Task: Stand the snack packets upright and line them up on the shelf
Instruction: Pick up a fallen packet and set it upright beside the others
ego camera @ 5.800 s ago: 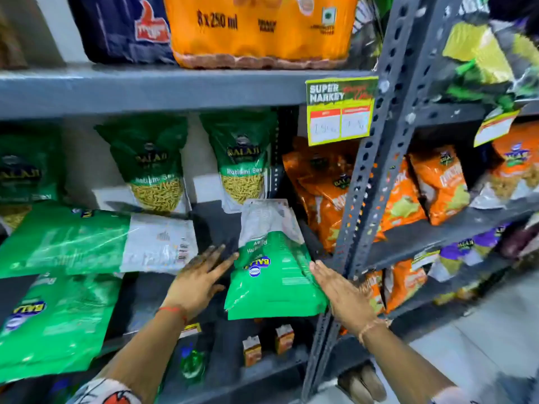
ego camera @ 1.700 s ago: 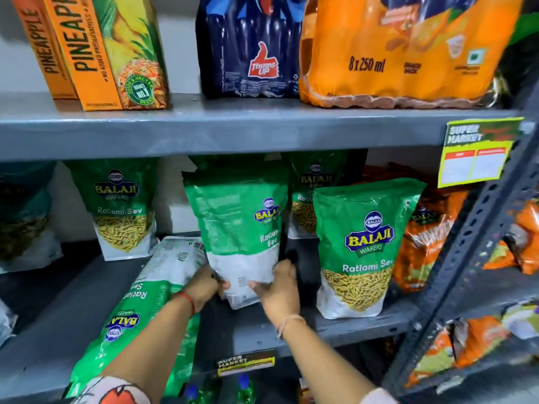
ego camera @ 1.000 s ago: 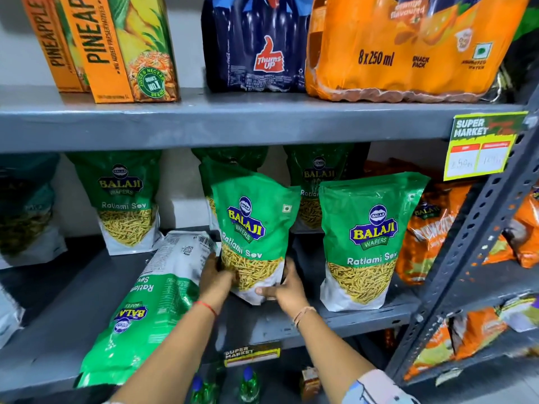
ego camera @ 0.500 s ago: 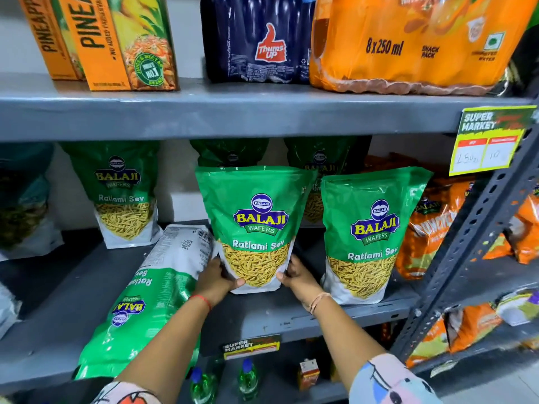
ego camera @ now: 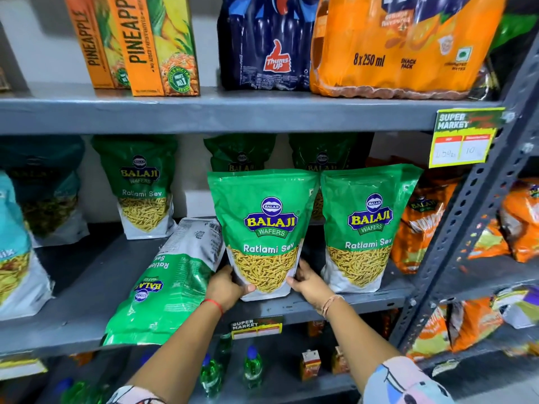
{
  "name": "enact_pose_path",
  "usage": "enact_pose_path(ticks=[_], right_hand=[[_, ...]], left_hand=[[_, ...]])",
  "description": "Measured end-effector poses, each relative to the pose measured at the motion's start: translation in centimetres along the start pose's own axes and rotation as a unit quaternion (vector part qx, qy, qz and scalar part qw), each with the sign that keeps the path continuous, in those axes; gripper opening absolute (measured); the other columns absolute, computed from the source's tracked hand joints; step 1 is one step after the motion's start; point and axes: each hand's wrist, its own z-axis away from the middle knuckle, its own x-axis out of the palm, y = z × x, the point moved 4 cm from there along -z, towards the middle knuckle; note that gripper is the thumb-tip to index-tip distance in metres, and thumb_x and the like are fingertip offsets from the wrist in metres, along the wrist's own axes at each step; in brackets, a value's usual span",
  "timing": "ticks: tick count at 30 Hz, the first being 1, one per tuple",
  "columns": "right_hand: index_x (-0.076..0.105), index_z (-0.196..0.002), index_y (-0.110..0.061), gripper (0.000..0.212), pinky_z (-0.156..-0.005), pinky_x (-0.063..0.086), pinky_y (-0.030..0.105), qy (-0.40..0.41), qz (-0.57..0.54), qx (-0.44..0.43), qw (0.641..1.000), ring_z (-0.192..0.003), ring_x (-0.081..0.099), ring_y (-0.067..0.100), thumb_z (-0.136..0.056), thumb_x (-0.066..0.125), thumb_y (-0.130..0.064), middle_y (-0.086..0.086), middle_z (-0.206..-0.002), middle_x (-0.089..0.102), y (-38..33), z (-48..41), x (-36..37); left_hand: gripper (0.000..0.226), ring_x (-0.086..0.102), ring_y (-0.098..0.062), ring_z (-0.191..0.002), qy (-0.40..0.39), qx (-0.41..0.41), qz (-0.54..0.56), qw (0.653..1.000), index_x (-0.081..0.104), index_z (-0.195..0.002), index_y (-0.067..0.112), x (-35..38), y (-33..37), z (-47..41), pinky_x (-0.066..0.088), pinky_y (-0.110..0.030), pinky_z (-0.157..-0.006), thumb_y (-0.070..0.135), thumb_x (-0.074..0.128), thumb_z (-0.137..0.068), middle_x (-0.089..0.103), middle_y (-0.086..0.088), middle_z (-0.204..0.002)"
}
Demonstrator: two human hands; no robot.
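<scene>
The middle green packet (ego camera: 264, 228), which was lying flat at the shelf (ego camera: 87, 287) front about six seconds ago, now stands upright facing forward, just beside the right-hand packet (ego camera: 367, 225). It was back to front, then tilted, a second ago. The left hand (ego camera: 226, 288) and right hand (ego camera: 309, 282) have moved to its lower corners.

head view: one camera on your head | faces forward and slightly down into the grey shelf (ego camera: 221, 115) rack | close, at arm's reach, both forearms entering from the near edge | wide-angle, upper shelf at top, lower shelf at bottom, uprights bowed at far right | no second view to share
</scene>
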Motion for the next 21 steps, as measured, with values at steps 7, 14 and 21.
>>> enact_pose_path(ticks=[7,14,21], right_hand=[[0.023,-0.140,-0.010,0.059,-0.115,0.025,0.040,-0.007,-0.028,-0.014,0.999,-0.134,0.033,0.024,-0.088,0.052,-0.004,0.012,-0.146,0.036,-0.1,0.6,0.1],[0.051,-0.121,-0.011,0.033,-0.102,0.033,0.028,0.282,0.099,-0.148,0.943,-0.118,0.049,0.026,-0.089,0.051,-0.010,0.010,-0.125,0.055,1.1,7.8,1.6],[0.041,-0.132,-0.012,0.082,-0.107,0.036,0.032,0.099,0.468,-0.373,0.795,-0.129,0.044,0.018,-0.056,0.069,0.002,0.004,-0.138,0.050,-4.6,7.1,12.5]], left_hand=[[0.055,0.055,-0.031,-0.111,-0.027,-0.020,0.015,0.999,0.048,-0.116,-0.003,0.1,0.1,0.6,0.043,-0.033,-0.090,0.021,0.074,-0.073,0.059,-0.018,-0.123],[0.053,0.060,-0.018,-0.100,0.153,0.151,-0.009,0.977,0.052,-0.126,0.010,-8.3,-1.5,2.4,0.044,-0.027,-0.088,-0.003,0.063,-0.075,0.066,-0.010,-0.113],[0.076,0.009,-0.024,-0.144,0.054,0.129,-0.351,0.926,0.011,-0.145,0.023,-17.4,-11.5,-1.4,0.016,-0.032,-0.115,-0.009,0.037,-0.081,0.009,-0.008,-0.157]])
